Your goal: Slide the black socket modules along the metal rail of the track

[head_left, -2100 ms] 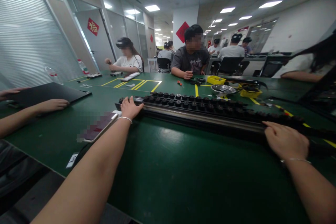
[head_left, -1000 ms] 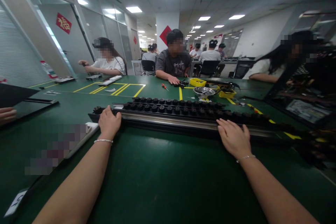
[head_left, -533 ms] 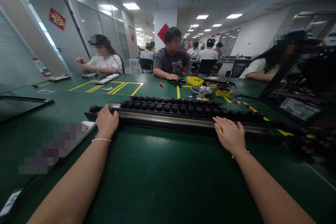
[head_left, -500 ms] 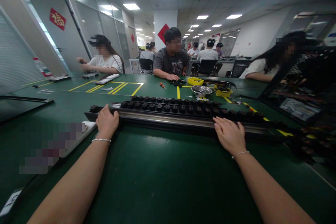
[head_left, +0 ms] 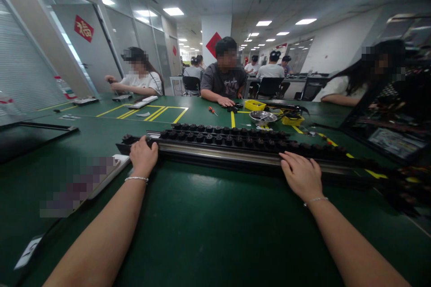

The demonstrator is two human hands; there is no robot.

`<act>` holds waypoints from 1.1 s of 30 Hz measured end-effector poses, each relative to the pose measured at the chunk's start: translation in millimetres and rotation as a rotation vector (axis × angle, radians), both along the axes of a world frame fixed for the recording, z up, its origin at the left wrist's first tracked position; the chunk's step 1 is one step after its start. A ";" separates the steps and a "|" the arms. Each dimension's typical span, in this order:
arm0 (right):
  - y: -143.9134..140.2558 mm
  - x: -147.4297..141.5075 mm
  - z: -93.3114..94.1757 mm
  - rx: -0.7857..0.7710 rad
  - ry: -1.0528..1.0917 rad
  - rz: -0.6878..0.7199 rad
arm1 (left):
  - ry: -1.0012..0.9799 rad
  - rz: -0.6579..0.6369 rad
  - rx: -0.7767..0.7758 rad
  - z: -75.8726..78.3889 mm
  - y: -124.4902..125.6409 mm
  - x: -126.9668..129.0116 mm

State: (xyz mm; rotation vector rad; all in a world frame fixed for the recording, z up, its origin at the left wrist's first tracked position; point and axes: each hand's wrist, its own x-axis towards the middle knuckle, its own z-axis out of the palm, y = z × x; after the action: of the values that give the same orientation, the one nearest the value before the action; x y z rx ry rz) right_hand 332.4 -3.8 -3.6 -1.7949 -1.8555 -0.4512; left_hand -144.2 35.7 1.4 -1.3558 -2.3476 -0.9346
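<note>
Where both hands rest, a steel bowl (head_left: 263,118) stands beyond.

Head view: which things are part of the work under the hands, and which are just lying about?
In hand:
long black rail, with left hand and right hand resting on it
rows of black knobs on the rail

Lying about:
metal bowl
yellow trays
red screwdriver
phone

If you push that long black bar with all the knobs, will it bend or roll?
The long black bar probably stays stiff: its metal strip looks straight between the left hand and right hand. It lies flat on the green table, so it would likely slide, not roll.
</note>
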 end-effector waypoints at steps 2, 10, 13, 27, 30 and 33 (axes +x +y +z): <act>0.4 0.6 -0.1 0.000 0.002 0.007 | -0.011 -0.002 0.003 -0.5 0.6 -0.7; 0.9 1.5 -0.6 -0.003 0.012 0.017 | -0.022 -0.010 0.002 0.2 1.1 -1.6; 1.1 2.1 -0.5 -0.004 0.016 0.017 | -0.018 -0.008 0.008 0.9 1.3 -1.7; 1.3 2.0 0.2 -0.013 0.020 0.018 | -0.035 -0.030 0.023 1.2 1.1 -2.3; 1.2 1.8 0.6 -0.018 0.024 0.017 | -0.024 -0.034 0.020 2.1 0.1 -1.0; 0.9 0.9 1.2 -0.014 0.031 0.013 | -0.021 -0.037 0.022 2.4 -0.2 -0.2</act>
State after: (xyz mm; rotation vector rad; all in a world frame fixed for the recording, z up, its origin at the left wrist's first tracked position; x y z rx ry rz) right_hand 333.3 -2.9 -2.4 -1.7884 -1.8527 -0.4042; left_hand -144.4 35.5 3.8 -1.3923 -2.3282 -0.9869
